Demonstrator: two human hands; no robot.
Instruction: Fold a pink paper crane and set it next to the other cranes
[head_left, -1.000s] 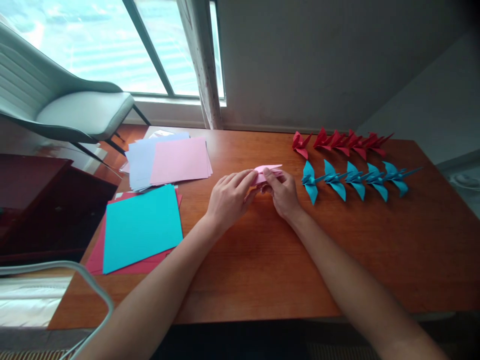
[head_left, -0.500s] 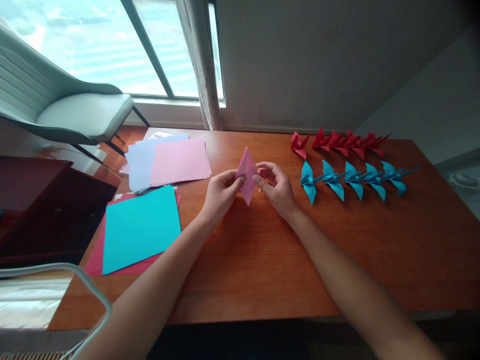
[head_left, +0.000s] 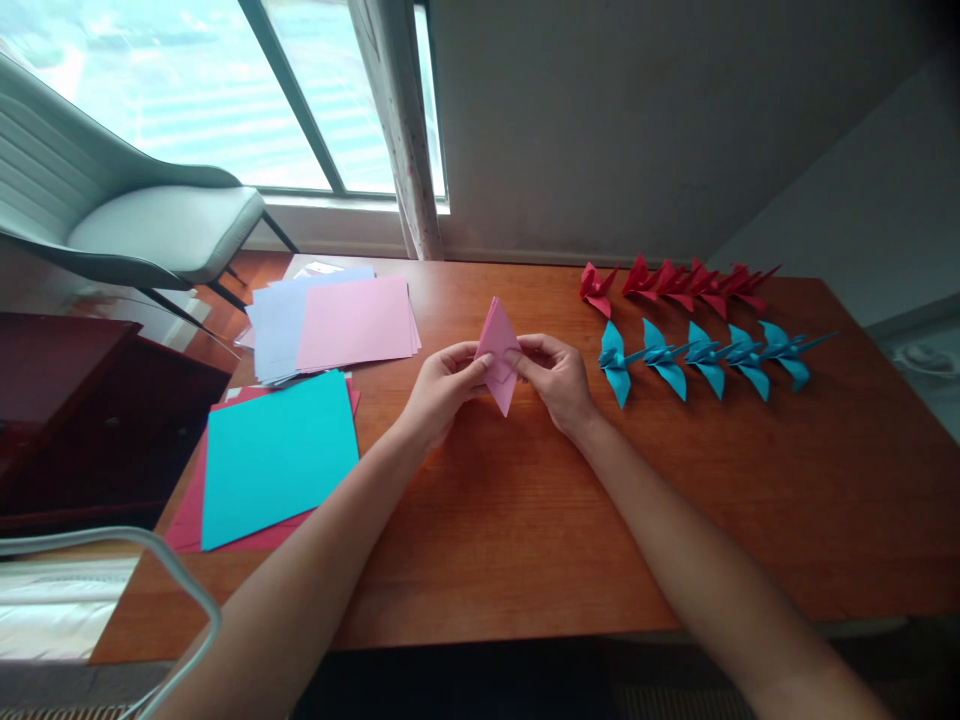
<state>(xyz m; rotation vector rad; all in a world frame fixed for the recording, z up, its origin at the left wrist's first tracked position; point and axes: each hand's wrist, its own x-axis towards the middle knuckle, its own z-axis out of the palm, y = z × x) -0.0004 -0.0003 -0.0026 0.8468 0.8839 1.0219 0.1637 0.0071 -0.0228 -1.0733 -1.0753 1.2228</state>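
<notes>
A pink sheet of origami paper [head_left: 497,330], folded into a narrow diamond, is held upright above the middle of the table. My left hand [head_left: 448,385] pinches its left edge, thumb on the near face. On the other edge, my right hand [head_left: 556,378] grips with its thumb also on the near face and its fingers curled behind. The fingertips behind the paper are partly hidden. To the right stand a row of blue paper cranes [head_left: 664,360] and, behind them, a row of red paper cranes [head_left: 679,283].
On the wooden table [head_left: 525,560], pink sheets [head_left: 356,320] overlap pale lavender sheets [head_left: 277,330] at the back left. Nearer lie turquoise sheets [head_left: 281,460] over red sheets [head_left: 187,510]. A pale chair [head_left: 169,225] stands by the window. A white curved tube [head_left: 180,570] crosses the lower left.
The folded pink paper has tilted slightly, its lower point shifting right. My right hand's fingers have closed in behind its right edge, and the left hand still grips the other side.
</notes>
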